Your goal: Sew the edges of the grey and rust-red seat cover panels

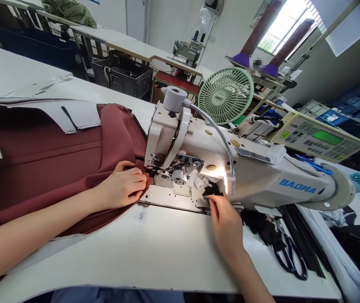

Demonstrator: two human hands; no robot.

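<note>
My left hand (pixel 123 185) lies on a rust-red fabric (pixel 50 160), its fingers curled and pinching the cloth's edge right beside the presser foot (pixel 154 167) of a white sewing machine (pixel 262 176). My right hand (pixel 226 221) reaches under the machine's arm, fingertips pinched on a small dark piece (pixel 207 207) from the pile of black scraps (pixel 213 191) there. The fabric spreads to the left over the table, with white pattern pieces (pixel 72 113) lying on it.
Black scissors (pixel 289 252) and black strips lie on the white table (pixel 154 252) right of my hand. A green fan (pixel 226 94) and a control panel (pixel 317 136) stand behind the machine. Farther back are another sewing machine (pixel 186 51) and a dark crate (pixel 123 75).
</note>
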